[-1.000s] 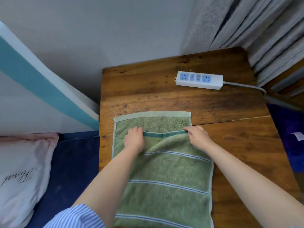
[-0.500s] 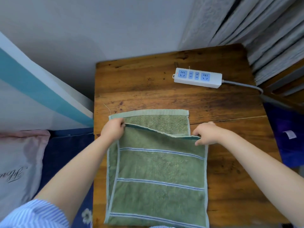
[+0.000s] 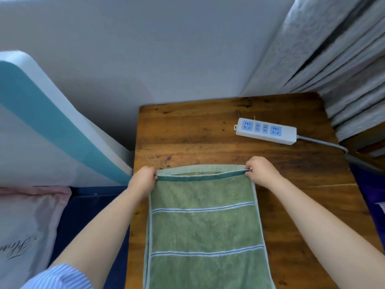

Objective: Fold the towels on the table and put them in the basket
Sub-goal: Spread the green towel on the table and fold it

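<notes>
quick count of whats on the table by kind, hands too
towel: 1
power strip: 1
hands, left hand and right hand: 2
total: 4

A wooden table (image 3: 208, 140) with a dark, knotted plank top carries the things, its far edge against the wall and its right corner beside the curtain. A green towel (image 3: 205, 230) with pale blue stripes lies on the near half, doubled over so that its upper layer's dark-green hem sits just short of the lower layer's pale far hem, and it runs out of the bottom of the view. A white power strip (image 3: 265, 131) with blue sockets and a small red light lies on the far right part, well apart from the towel, its grey cable (image 3: 325, 142) trailing off the right edge.
</notes>
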Action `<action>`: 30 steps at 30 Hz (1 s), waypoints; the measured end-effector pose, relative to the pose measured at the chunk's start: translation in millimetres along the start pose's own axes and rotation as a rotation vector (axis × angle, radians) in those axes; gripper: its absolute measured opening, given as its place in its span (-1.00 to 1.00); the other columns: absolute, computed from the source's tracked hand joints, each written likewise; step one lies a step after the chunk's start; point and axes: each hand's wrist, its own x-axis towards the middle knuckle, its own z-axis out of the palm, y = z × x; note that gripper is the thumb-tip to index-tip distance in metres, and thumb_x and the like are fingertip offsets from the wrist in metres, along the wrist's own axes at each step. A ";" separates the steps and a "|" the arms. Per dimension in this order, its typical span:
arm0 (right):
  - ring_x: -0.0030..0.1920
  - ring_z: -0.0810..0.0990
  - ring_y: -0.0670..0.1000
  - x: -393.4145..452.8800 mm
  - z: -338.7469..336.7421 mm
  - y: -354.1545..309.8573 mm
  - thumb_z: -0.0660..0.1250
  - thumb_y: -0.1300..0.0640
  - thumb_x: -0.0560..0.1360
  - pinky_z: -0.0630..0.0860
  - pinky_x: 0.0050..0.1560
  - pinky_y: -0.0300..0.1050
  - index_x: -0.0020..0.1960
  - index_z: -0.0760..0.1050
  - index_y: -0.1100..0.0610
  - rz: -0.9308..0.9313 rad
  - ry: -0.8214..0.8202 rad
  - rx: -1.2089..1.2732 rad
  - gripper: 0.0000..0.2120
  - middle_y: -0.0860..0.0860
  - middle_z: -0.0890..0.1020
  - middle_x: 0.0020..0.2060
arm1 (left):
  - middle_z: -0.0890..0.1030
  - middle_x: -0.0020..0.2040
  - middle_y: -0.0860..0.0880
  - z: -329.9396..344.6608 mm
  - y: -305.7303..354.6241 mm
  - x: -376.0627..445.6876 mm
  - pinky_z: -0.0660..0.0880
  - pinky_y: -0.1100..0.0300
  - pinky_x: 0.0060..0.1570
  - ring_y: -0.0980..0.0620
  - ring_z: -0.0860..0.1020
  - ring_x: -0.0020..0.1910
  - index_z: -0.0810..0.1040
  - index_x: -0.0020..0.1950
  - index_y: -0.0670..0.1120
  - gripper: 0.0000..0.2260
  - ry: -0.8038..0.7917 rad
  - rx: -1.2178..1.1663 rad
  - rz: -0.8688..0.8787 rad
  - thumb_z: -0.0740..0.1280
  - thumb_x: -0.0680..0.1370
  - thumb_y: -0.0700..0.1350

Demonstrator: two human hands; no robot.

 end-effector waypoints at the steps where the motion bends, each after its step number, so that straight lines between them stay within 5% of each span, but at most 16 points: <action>1: 0.19 0.45 0.07 6.3 3.7 -0.9 0.28 0.20 0.50 0.45 0.20 -0.06 0.08 0.57 0.18 0.015 0.017 -0.026 -0.81 0.09 0.52 0.16 | 0.50 0.10 -0.10 2.6 -1.4 4.1 0.44 0.16 -0.02 -0.03 0.49 0.06 0.49 0.10 -0.14 -0.83 0.001 0.037 -0.001 0.17 0.60 -0.11; 6: 0.23 0.43 0.11 23.0 16.9 0.0 0.29 0.23 0.49 0.42 0.20 -0.06 0.06 0.57 0.18 0.092 -0.039 -0.022 -0.82 0.11 0.40 0.25 | 0.40 0.17 -0.12 18.3 -12.2 22.5 0.44 0.13 0.01 0.01 0.38 -0.01 0.41 0.14 -0.14 -0.80 -0.056 0.058 0.000 0.15 0.60 -0.07; 12: -0.08 0.47 0.00 32.5 -2.2 -2.9 0.33 0.16 0.46 0.38 -0.11 -0.19 -0.10 0.56 0.13 -0.012 -0.218 -0.074 -0.94 0.04 0.57 -0.10 | 0.46 0.17 -0.14 12.5 -17.2 36.2 0.38 0.07 0.17 -0.09 0.39 0.17 0.43 0.13 -0.15 -0.81 -0.163 0.140 0.137 0.13 0.61 -0.10; 17: -0.08 0.48 -0.04 21.8 -20.6 -0.2 0.33 0.15 0.48 0.38 -0.09 -0.20 -0.18 0.50 0.06 -0.082 -0.231 -0.025 -0.94 -0.04 0.53 -0.17 | 0.52 0.01 -0.10 6.7 -29.5 34.4 0.36 0.18 -0.09 0.01 0.42 -0.08 0.34 -0.08 -0.06 -0.90 -0.196 0.075 0.227 0.11 0.62 -0.10; 25: -0.12 0.46 -0.02 -3.5 -33.9 9.1 0.33 0.15 0.48 0.31 -0.31 -0.30 -0.33 0.36 -0.04 -0.104 -0.163 -0.013 -0.74 -0.04 0.50 -0.21 | 0.48 -0.11 -0.06 -7.0 -26.1 6.7 0.38 0.14 -0.19 -0.02 0.45 -0.15 0.26 -0.05 -0.08 -0.89 -0.079 0.158 0.274 0.07 0.64 -0.08; 30: -0.10 0.49 0.01 -22.5 -40.3 9.2 0.33 0.16 0.48 0.39 -0.16 -0.18 -0.30 0.37 0.00 -0.140 -0.117 -0.053 -0.77 0.00 0.53 -0.17 | 0.56 0.11 -0.11 -17.5 -21.2 -20.0 0.48 0.09 -0.04 -0.07 0.51 0.06 0.33 0.29 -0.09 -0.74 -0.018 0.340 0.327 0.15 0.61 -0.12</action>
